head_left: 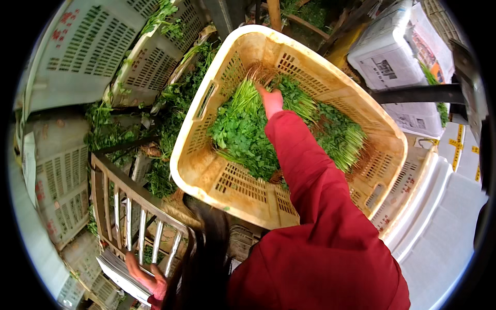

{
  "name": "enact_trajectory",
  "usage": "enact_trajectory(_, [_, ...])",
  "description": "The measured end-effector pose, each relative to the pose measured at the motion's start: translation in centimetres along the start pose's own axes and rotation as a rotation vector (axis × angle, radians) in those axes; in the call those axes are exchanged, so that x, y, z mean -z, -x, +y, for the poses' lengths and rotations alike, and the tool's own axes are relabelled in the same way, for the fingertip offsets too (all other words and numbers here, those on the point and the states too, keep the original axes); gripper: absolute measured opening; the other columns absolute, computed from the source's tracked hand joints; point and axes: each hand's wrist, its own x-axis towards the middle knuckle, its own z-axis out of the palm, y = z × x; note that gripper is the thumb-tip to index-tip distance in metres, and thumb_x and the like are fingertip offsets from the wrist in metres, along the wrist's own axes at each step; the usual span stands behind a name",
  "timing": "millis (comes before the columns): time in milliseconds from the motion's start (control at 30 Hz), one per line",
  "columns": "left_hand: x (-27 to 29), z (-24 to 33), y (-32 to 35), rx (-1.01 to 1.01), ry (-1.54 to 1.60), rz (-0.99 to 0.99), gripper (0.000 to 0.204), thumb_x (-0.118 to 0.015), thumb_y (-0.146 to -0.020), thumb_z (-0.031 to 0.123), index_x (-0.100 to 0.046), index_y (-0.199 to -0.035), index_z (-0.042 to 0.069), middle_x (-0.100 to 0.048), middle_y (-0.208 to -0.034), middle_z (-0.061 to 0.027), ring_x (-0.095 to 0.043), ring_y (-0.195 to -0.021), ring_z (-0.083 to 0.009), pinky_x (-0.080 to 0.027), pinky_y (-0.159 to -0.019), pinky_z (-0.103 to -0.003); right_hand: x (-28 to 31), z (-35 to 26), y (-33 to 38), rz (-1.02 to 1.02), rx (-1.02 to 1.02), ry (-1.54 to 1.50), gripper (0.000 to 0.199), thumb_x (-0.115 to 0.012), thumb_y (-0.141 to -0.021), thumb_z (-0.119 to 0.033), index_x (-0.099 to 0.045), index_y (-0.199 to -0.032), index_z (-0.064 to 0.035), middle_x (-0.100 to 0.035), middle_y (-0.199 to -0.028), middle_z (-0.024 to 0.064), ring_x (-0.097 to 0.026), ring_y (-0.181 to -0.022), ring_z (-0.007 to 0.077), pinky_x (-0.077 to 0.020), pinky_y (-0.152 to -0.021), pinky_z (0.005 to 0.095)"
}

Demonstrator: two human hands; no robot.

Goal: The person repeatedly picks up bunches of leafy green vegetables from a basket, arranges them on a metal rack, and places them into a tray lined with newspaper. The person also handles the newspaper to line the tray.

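Yellow crate (217, 178) filled with bunches of green herbs (243, 129), roots toward the rim. Right hand (270, 99) pressed onto a bunch, grasp unclear. Left hand (147, 279) clutching stacked papers (119, 274), low left.

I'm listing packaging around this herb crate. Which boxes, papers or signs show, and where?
White foam boxes covered with printed newspaper: top right, blocky.
Yellow-marked white sign: right edge, flat.
Stack of papers: bottom left, under the left hand.
White slotted crates with red markings: top left, leaning.

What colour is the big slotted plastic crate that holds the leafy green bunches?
Pale yellow, stained brownish inside; the slotted plastic crate shows in the head view, with the right hand on the leafy green bunches.
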Motion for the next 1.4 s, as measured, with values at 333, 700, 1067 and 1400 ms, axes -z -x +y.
enact_trajectory(333, [-14.6,-2.3,-8.1,-0.401,0.111,0.007,0.073,-0.059,-0.092,0.057,-0.054,-0.135,-0.002,-0.059,-0.114,-0.0222,-0.058,-0.098,-0.0392,-0.046,-0.087,-0.051,-0.6,-0.3,-5.6,-0.215,0.163,0.025,0.091,-0.076,-0.079,-0.051,-0.048,-0.136,0.0142,-0.060,-0.131,0.0300,-0.061,-0.119,0.0372,-0.0446,-0.104,0.0378])
enact_trajectory(700, [-16.1,-3.5,-6.2,-0.496,-0.009,0.219,0.050,-0.066,-0.083,0.019,-0.057,-0.125,-0.005,-0.057,-0.096,-0.0164,-0.054,-0.075,-0.0306,-0.046,-0.068,-0.042,-3.3,-3.8,-8.8,-0.473,-0.018,0.220,0.083,-0.063,-0.083,-0.061,-0.062,-0.128,0.0084,-0.062,-0.129,0.0263,-0.058,-0.119,0.0343,-0.0407,-0.102,0.0381])
enact_trajectory(1067, [-15.0,-1.8,-9.3,-0.501,-0.012,0.141,0.033,-0.064,-0.082,0.008,-0.062,-0.113,-0.002,-0.050,-0.078,-0.0107,-0.047,-0.064,-0.0266,-0.038,-0.058,-0.039,-6.1,-0.8,-11.6,-0.288,0.103,0.015,0.054,-0.065,-0.085,-0.037,-0.066,-0.118,0.0060,-0.070,-0.112,0.0218,-0.065,-0.104,0.0313,-0.0471,-0.095,0.0363])
enact_trajectory(1400, [-16.7,-5.6,-5.2,-0.321,0.154,0.049,0.056,-0.058,-0.088,0.030,-0.053,-0.134,0.000,-0.052,-0.111,-0.0190,-0.052,-0.099,-0.0378,-0.041,-0.088,-0.051,1.2,3.6,-8.7,-0.564,0.079,-0.371,0.030,-0.056,-0.091,-0.018,-0.071,-0.109,0.0006,-0.071,-0.107,0.0096,-0.065,-0.094,0.0171,-0.0497,-0.084,0.0320])
